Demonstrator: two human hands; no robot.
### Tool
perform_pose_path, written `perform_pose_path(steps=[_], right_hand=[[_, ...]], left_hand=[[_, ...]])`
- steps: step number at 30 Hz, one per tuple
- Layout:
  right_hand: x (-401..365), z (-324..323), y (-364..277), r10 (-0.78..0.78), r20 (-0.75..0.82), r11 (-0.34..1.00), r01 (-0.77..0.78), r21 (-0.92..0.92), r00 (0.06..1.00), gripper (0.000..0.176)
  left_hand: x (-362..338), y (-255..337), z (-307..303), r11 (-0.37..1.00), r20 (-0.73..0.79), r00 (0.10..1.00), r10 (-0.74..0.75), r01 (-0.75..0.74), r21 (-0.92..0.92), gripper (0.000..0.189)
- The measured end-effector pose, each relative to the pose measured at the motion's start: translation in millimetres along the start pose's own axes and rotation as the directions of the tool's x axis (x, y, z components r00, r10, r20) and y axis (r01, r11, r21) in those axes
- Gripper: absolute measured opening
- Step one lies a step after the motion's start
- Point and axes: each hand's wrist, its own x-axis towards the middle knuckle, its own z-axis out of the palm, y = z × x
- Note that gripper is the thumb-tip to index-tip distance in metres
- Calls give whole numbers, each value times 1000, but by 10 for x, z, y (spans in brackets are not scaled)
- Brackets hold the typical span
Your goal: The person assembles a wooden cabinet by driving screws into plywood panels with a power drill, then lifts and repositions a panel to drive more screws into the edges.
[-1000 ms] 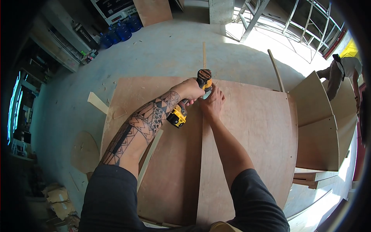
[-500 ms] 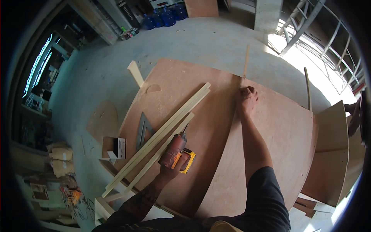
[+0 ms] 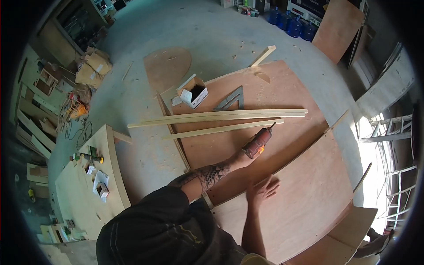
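Note:
My left hand (image 3: 244, 158) is wrapped round a dark red power drill (image 3: 257, 143), whose bit points up and right over the lower plywood sheet (image 3: 207, 157). Closer to me, my right hand (image 3: 263, 191) has its fingers spread on the raised plywood panel (image 3: 304, 190), near its curved edge. Pale wood strips (image 3: 221, 115) lie across the lower sheet beyond the drill. Behind them are a metal set square (image 3: 231, 100) and an open cardboard box (image 3: 193, 92) with dark contents.
At the left a wooden worktop (image 3: 84, 194) carries another drill (image 3: 92, 157) and small boxes. A wood post (image 3: 263, 56) sticks up at the sheet's far edge. Blue water bottles (image 3: 294, 27) stand far back. Part of a person (image 3: 375, 245) shows at the lower right.
The view has swung left. My right hand has moved from the panel's far end to its near part, and its fingers have spread. The drill is still in my left hand.

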Motion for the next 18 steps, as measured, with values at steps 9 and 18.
perform_pose_path(steps=[9, 18], right_hand=[[-233, 26, 9, -94, 7, 993, 94, -68, 996, 93], [-250, -53, -103, -35, 19, 984, 37, -173, 999, 91]], left_hand=[[174, -277, -1246, 917, 405, 903, 142, -274, 289, 51], [1790, -1822, -3338, 625, -71, 873, -483, 400, 670, 26]])
